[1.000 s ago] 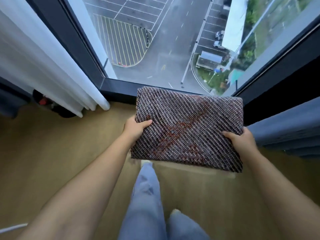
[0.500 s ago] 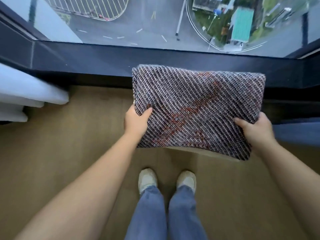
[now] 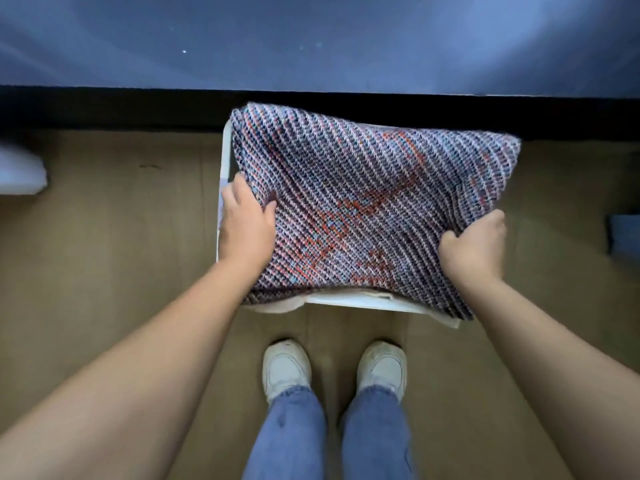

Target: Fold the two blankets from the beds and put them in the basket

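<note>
Your view is dim and evenly lit, cool blue cast along the top, dark band of shadow beneath it, blanket knit sharp at centre, floor soft and smeared at both side edges, wide-angle stretch toward the corners.

Wooden floor under white basket and shoes

A folded knitted blanket, striped purple, white and orange, lies flat over a white basket on the wooden floor, hiding all but the basket's left and near rims. The left grip pinches the blanket's left edge. The right grip curls round its near right edge. Two white shoes stand just near of the basket.
</note>
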Demonstrator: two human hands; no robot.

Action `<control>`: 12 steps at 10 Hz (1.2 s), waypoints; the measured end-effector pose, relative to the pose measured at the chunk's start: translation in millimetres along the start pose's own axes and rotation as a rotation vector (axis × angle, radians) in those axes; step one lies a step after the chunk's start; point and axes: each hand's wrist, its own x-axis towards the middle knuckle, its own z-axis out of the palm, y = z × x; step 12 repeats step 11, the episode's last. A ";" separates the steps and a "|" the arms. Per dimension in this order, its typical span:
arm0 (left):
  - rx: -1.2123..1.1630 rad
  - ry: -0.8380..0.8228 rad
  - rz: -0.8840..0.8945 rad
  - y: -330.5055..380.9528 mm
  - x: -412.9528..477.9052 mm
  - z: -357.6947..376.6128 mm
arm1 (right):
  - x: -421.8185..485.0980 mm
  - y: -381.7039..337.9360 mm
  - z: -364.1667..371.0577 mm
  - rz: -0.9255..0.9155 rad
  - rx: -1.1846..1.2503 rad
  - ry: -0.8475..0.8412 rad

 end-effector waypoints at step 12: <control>0.826 -0.329 0.276 -16.3 -2.1 33.5 | 19.5 -3.4 40.3 -0.823 -0.780 -0.296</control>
